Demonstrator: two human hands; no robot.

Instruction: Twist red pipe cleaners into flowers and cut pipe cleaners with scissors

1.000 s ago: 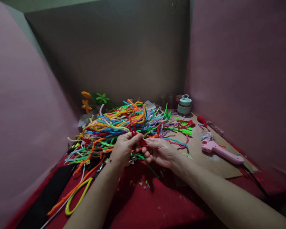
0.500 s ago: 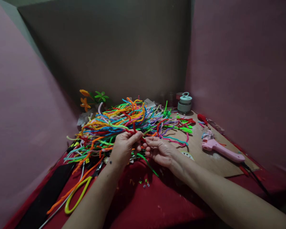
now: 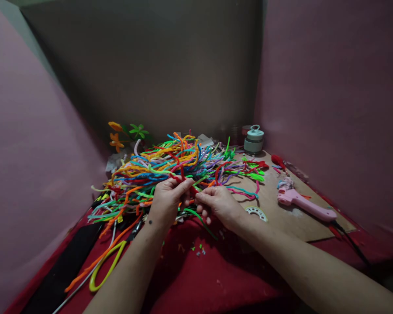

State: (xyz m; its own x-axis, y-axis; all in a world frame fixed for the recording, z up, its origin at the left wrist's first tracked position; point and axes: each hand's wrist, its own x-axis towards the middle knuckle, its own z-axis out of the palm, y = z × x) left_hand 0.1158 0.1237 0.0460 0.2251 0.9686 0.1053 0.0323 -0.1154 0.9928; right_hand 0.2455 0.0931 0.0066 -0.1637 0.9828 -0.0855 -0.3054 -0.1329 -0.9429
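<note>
Between my two hands is a red pipe cleaner [image 3: 193,190], with ends that stick up above my left thumb. My left hand [image 3: 169,198] is closed on it, thumb pressed against the fingers. My right hand [image 3: 218,205] pinches its other side with thumb and index finger, the remaining fingers curled below. Just behind both hands lies a big heap of pipe cleaners [image 3: 157,163] in many colours. A green pipe cleaner [image 3: 203,223] hangs out beneath my right hand.
A pink glue gun [image 3: 309,209] lies on a brown board [image 3: 281,233] at right, with a lidded jar [image 3: 253,141] behind. Yellow-handled scissors [image 3: 108,270] lie at left. Orange flowers [image 3: 116,140] stand at the back. Small scraps dot the red cloth [image 3: 199,283]. A white ring-shaped piece [image 3: 258,213] sits near my right wrist.
My right hand has turned slightly, its fingers now pointing more downward, and more of the red pipe cleaner shows between the hands. More of the white ring-shaped piece is visible.
</note>
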